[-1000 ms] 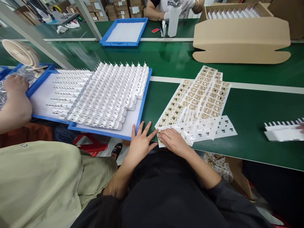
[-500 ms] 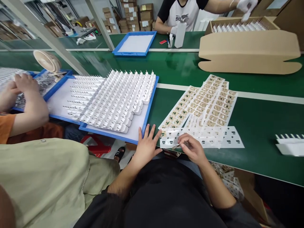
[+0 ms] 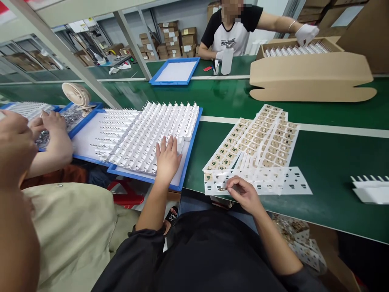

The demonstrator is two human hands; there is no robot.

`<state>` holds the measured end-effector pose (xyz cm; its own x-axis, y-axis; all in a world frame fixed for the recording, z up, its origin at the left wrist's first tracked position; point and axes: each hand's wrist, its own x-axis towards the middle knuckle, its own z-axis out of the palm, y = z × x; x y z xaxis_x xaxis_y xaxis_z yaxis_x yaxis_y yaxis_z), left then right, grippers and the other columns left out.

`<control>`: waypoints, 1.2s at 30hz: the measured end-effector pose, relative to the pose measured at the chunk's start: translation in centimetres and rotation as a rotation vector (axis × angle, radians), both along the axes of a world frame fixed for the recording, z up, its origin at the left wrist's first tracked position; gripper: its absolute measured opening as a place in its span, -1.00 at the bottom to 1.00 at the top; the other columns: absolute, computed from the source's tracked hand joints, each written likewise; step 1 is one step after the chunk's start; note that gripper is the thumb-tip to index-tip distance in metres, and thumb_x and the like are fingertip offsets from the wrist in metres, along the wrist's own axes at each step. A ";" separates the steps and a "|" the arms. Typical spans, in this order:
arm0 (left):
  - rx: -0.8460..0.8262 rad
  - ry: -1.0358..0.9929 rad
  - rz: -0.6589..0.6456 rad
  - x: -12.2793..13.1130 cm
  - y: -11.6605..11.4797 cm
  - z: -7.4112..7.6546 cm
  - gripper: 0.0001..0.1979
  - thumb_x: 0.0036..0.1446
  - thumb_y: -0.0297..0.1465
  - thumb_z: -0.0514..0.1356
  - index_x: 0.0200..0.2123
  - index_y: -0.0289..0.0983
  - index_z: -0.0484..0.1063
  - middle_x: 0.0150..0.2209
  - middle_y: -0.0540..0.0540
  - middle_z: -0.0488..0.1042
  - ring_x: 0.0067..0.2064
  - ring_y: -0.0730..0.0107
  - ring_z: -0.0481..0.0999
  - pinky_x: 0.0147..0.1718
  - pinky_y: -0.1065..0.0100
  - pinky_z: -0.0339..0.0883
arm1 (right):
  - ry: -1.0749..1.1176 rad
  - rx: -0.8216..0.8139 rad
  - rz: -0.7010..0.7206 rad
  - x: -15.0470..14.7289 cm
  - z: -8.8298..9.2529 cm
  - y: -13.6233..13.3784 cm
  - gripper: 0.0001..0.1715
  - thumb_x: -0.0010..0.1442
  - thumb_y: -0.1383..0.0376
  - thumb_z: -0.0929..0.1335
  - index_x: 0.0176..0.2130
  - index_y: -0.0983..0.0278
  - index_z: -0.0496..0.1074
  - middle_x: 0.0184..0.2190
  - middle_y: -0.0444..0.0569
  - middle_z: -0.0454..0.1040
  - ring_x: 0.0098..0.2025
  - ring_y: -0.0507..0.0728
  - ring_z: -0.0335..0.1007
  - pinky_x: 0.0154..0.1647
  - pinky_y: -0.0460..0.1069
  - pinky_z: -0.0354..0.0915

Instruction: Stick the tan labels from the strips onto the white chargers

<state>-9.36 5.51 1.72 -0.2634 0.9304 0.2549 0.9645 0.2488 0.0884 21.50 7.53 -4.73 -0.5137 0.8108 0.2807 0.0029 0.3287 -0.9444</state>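
My left hand point(image 3: 166, 157) lies with fingers spread over the near rows of white charger plugs point(image 3: 146, 129) that fill the blue tray point(image 3: 191, 140). My right hand point(image 3: 243, 192) is closed in a pinch on a small gold-coloured sticker point(image 3: 223, 188), just peeled, at the near edge of the white backing sheets point(image 3: 273, 182). Behind them, sheets of gold stickers point(image 3: 261, 138) fan out on the green table point(image 3: 334, 158).
A person on my left handles silvery parts in another blue tray point(image 3: 60, 117) beside a small fan point(image 3: 75, 93). Across the table a person in white gloves reaches into a cardboard box point(image 3: 310, 73) of plugs. An empty blue tray point(image 3: 174, 72) and a white bottle point(image 3: 226, 61) stand far back.
My left hand moved from the table edge up onto the plugs in the tray. My right hand lifted off the sheet pinching a sticker. The camera tilted upward.
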 end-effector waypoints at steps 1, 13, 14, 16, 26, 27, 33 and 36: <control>0.017 0.011 -0.012 0.1 -0.2 -0.1 -0.38 0.28 -0.42 0.11 0.39 -0.41 0.18 0.42 -0.34 0.23 0.48 -0.30 0.06 0.42 -0.30 -0.12 | 0.001 0.012 -0.008 0.0 0.0 0.0 -0.78 0.32 0.12 0.40 -0.32 0.18 0.46 -0.34 0.00 0.53 -0.27 0.19 0.51 -0.24 0.07 0.43; 0.121 0.002 0.071 0.1 -2.0 0.4 -0.70 0.19 -0.42 0.27 0.00 -0.26 0.59 -0.05 -0.31 0.50 0.06 -0.16 0.42 0.05 -0.10 0.31 | 0.067 -0.032 -0.029 0.1 0.0 -0.1 -0.83 0.33 0.18 0.41 -0.30 0.19 0.48 -0.32 0.00 0.50 -0.24 0.16 0.48 -0.21 0.03 0.38; 0.189 -0.084 0.049 0.2 -2.3 0.7 -0.69 0.19 -0.36 0.30 0.00 -0.25 0.60 -0.04 -0.30 0.51 0.06 -0.14 0.43 0.07 -0.10 0.31 | 0.084 -0.044 -0.029 0.1 -0.1 -0.2 -0.83 0.33 0.18 0.41 -0.30 0.19 0.48 -0.32 0.00 0.51 -0.25 0.15 0.48 -0.21 0.03 0.38; 0.312 -0.368 -0.055 0.5 -3.3 1.0 -0.65 0.19 -0.25 0.34 0.02 -0.21 0.59 -0.03 -0.25 0.53 0.06 -0.05 0.47 0.09 -0.02 0.35 | 0.118 -0.075 -0.032 0.0 -0.3 -0.1 -0.83 0.32 0.17 0.42 -0.29 0.19 0.48 -0.33 -0.01 0.51 -0.27 0.15 0.48 -0.22 0.03 0.39; 0.262 -1.985 -0.374 10.1 -4.8 -3.2 -0.45 0.04 -0.04 0.39 0.01 -0.23 0.53 -0.21 -0.13 0.60 -0.34 0.30 0.58 -0.50 0.38 0.45 | 0.285 -0.203 -0.087 -0.4 3.5 -1.6 -0.79 0.21 0.18 0.51 -0.34 0.21 0.48 -0.40 -0.07 0.51 -0.35 0.10 0.47 -0.31 -0.01 0.41; 0.244 -2.011 -0.373 10.9 -4.8 -3.5 -0.46 0.04 -0.05 0.40 0.01 -0.23 0.53 -0.20 -0.13 0.59 -0.33 0.30 0.58 -0.49 0.39 0.46 | 0.314 -0.206 -0.067 -0.5 4.5 -2.1 -0.81 0.22 0.20 0.51 -0.33 0.21 0.48 -0.40 -0.07 0.51 -0.34 0.10 0.47 -0.31 -0.02 0.41; 0.365 -1.684 -0.552 13.0 -4.7 -4.0 -0.49 0.03 -0.11 0.47 0.00 -0.19 0.51 -0.10 -0.14 0.60 -0.10 0.23 0.63 -0.20 0.32 0.54 | 0.367 -0.202 -0.021 -0.7 8.2 -4.2 -0.90 0.26 0.35 0.48 -0.29 0.19 0.49 -0.37 -0.10 0.51 -0.30 0.06 0.48 -0.25 -0.05 0.41; 0.410 -1.410 -0.623 12.7 -5.0 -3.7 -0.53 0.12 -0.22 0.44 0.08 -0.15 0.50 -0.01 -0.18 0.57 0.01 0.18 0.60 -0.09 0.26 0.53 | 0.369 -0.217 -0.057 -0.4 8.7 -4.6 -0.88 0.26 0.38 0.48 -0.24 0.17 0.49 -0.35 -0.12 0.52 -0.28 0.05 0.47 -0.23 -0.07 0.41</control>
<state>3.33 0.55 -1.97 -0.1161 0.9108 0.3961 -0.0057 -0.3995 0.9167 21.11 2.91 3.93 -0.3636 0.8955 0.2567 -0.3357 0.1311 -0.9328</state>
